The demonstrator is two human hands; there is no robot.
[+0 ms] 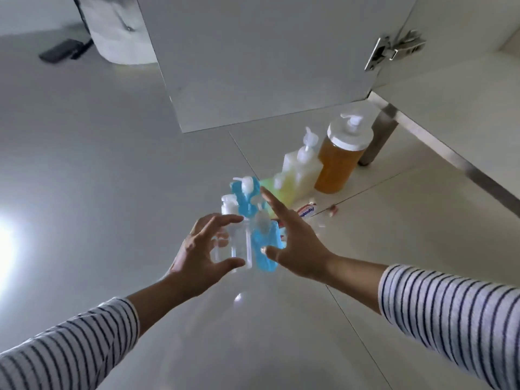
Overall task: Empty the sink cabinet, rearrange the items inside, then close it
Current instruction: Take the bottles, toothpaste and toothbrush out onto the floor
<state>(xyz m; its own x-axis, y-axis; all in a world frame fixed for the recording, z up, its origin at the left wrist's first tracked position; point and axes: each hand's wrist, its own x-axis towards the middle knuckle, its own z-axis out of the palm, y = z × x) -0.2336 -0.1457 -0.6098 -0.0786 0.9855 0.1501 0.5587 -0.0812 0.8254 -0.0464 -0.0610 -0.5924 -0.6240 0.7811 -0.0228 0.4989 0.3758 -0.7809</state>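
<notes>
Several pump bottles stand in a row on the floor tiles in front of the open cabinet door (253,60). An amber bottle (337,167) with a white pump lid is farthest, then a white bottle (302,170), a yellow-green one (282,187), two blue ones (247,198) (264,249) and a clear one (232,243). My left hand (199,254) hovers with spread fingers beside the clear bottle. With its fingers straight, my right hand (295,243) is beside the near blue bottle. Neither hand plainly grips anything.
A toothpaste tube (308,212) and small bits lie on the floor right of the bottles. The cabinet's base edge (450,153) and a metal leg (378,139) are at the right, a hinge (394,49) above. A toilet base (118,38) stands far left.
</notes>
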